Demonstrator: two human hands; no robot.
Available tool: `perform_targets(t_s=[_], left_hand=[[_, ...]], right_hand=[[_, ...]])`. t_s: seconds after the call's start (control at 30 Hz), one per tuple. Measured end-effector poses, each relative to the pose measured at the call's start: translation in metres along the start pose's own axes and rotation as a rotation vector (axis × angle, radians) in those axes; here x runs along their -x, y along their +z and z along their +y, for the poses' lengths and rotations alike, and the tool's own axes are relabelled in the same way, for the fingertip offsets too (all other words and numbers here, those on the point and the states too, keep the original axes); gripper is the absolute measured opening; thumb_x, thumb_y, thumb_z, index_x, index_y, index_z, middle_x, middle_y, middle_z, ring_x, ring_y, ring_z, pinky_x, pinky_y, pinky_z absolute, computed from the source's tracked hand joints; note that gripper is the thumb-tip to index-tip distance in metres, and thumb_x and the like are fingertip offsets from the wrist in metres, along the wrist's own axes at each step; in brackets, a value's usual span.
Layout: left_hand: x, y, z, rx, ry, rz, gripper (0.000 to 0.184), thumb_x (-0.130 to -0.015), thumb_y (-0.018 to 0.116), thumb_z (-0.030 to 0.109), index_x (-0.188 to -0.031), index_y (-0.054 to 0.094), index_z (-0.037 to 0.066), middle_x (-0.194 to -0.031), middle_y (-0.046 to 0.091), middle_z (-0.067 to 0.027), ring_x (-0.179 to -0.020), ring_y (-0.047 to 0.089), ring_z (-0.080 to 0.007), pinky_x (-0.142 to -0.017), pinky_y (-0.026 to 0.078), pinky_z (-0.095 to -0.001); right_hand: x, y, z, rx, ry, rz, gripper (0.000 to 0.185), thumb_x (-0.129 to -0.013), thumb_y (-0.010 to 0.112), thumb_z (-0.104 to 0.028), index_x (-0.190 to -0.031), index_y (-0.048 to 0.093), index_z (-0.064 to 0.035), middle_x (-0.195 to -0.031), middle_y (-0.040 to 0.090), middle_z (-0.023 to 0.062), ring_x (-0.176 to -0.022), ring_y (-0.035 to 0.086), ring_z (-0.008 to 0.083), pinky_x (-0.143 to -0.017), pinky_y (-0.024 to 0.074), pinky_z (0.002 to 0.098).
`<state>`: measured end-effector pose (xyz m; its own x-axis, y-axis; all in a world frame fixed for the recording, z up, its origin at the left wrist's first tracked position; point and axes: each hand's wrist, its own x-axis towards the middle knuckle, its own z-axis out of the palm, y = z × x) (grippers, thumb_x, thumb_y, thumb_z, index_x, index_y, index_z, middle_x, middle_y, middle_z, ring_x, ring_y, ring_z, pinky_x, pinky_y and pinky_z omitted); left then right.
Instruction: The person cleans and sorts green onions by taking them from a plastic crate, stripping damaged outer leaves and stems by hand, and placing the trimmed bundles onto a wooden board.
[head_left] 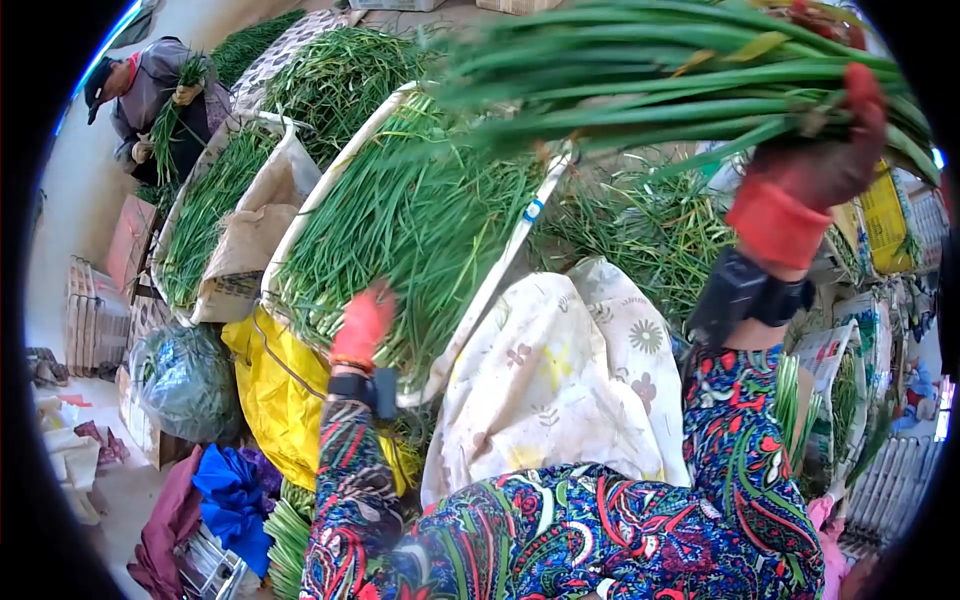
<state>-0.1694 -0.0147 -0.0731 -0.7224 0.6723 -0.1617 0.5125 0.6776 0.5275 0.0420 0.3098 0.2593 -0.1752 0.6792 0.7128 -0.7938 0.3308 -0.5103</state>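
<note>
My right hand (825, 150), in a red glove with dark, dirty fingers, is raised at the upper right. It is closed on a large bunch of chives (620, 75), whose long leaves stretch leftward across the top and blur at their tips. My left hand (365, 322), also red-gloved, is lower, at the near edge of a pile of loose chives (400, 220) in a white-rimmed holder (490, 265). Motion smears its fingers, so their grip is unclear. A pale flower-printed cloth (550, 380) covers my front below the holder.
Another person (165, 100) at the upper left holds a small bunch of chives. Beside the holder stand a second chive-filled container (285, 185) and a yellow sheet (265, 385). A clear plastic bag (183, 382) and blue cloth (232, 500) lie left. Loose chives (640, 225) lie beyond my apron.
</note>
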Motion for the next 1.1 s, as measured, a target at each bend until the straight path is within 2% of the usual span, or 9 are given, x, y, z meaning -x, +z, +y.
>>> perform_targets(t_s=[0.07,0.13,0.17,0.27,0.47,0.6,0.8,0.93,1.1], left_hand=[[-0.014,-0.052,0.004,0.046,0.434,0.469,0.033,-0.085,0.051,0.025,-0.112,0.055,0.006,-0.098,0.061,-0.0169,-0.09,0.06,-0.027,-0.077,0.046,-0.0325],[0.01,-0.13,0.051,0.34,0.32,0.381,0.033,-0.089,0.047,0.016,-0.118,0.05,0.002,-0.11,0.057,-0.0122,-0.097,0.055,-0.0135,-0.084,0.041,-0.0224],[0.03,-0.166,0.112,0.716,0.463,0.402,0.039,-0.089,0.048,0.023,-0.122,0.047,0.004,-0.115,0.053,-0.0126,-0.103,0.051,-0.014,-0.088,0.039,-0.0246],[0.057,-0.203,0.154,0.58,0.587,0.396,0.052,-0.09,0.042,0.033,-0.131,0.034,0.002,-0.128,0.041,-0.0171,-0.118,0.04,-0.0235,-0.1,0.029,-0.0344],[0.041,-0.189,0.206,0.605,0.681,-0.102,0.091,-0.074,0.053,0.058,-0.137,0.018,0.005,-0.134,0.032,-0.0195,-0.128,0.025,-0.0253,-0.105,0.015,-0.0382],[0.024,-0.104,0.227,0.917,0.579,-0.992,0.1,-0.07,0.049,0.069,-0.14,0.006,0.011,-0.141,0.021,-0.0128,-0.129,0.021,-0.0186,-0.105,0.017,-0.0343],[0.065,-0.037,0.263,1.437,0.21,-1.064,0.092,-0.074,0.059,0.053,-0.139,0.009,0.012,-0.141,0.023,-0.0085,-0.126,0.03,-0.0223,-0.103,0.025,-0.0373],[0.02,0.004,0.289,1.228,0.128,-1.004,0.078,-0.078,0.061,0.016,-0.139,0.013,0.019,-0.128,0.042,-0.0065,-0.107,0.05,-0.0178,-0.088,0.043,-0.0322],[-0.054,0.079,0.315,1.138,-0.138,-1.043,0.068,-0.076,0.063,0.008,-0.132,0.026,0.017,-0.109,0.053,-0.0048,-0.087,0.058,-0.0186,-0.07,0.051,-0.0329]], right_hand=[[-0.011,-0.001,-0.045,-0.081,-0.006,0.083,0.031,-0.082,0.05,-0.024,-0.104,0.055,-0.0027,-0.096,0.061,0.0145,-0.083,0.061,0.0239,-0.072,0.0507,0.036],[0.003,-0.005,-0.07,-0.017,-0.106,0.15,0.031,-0.084,0.048,-0.027,-0.102,0.055,-0.0029,-0.092,0.061,0.0149,-0.078,0.062,0.0229,-0.065,0.0531,0.0347],[0.017,0.006,-0.071,0.071,-0.204,0.163,0.033,-0.085,0.048,-0.03,-0.103,0.055,-0.0031,-0.09,0.062,0.0142,-0.076,0.063,0.0215,-0.06,0.0545,0.0328],[0.034,-0.039,-0.044,0.141,-0.215,-0.095,0.036,-0.088,0.047,-0.034,-0.106,0.055,-0.0035,-0.089,0.062,0.0153,-0.068,0.064,0.0209,-0.052,0.0562,0.0291],[0.107,-0.029,-0.038,-0.611,0.651,0.025,0.039,-0.079,0.053,-0.021,-0.113,0.049,-0.0022,-0.094,0.059,0.0168,-0.088,0.058,0.0302,-0.079,0.0478,0.039],[0.133,-0.037,-0.03,-0.764,0.878,0.126,0.046,-0.076,0.055,-0.021,-0.116,0.046,-0.0008,-0.094,0.058,0.0201,-0.088,0.058,0.0311,-0.082,0.0468,0.0403],[0.137,-0.086,-0.006,-0.736,1.023,0.282,0.044,-0.08,0.052,-0.027,-0.114,0.049,0.0,-0.1,0.059,0.016,-0.086,0.059,0.0286,-0.081,0.0479,0.0404],[0.153,-0.143,0.04,-0.406,1.302,0.477,0.034,-0.085,0.05,-0.035,-0.091,0.061,-0.0038,-0.082,0.064,0.0103,-0.073,0.062,0.0237,-0.073,0.0509,0.0365],[0.194,-0.206,0.1,-0.409,1.465,0.703,0.035,-0.08,0.058,-0.032,-0.098,0.059,-0.0025,-0.091,0.064,0.0117,-0.078,0.061,0.0258,-0.077,0.0487,0.0361]])
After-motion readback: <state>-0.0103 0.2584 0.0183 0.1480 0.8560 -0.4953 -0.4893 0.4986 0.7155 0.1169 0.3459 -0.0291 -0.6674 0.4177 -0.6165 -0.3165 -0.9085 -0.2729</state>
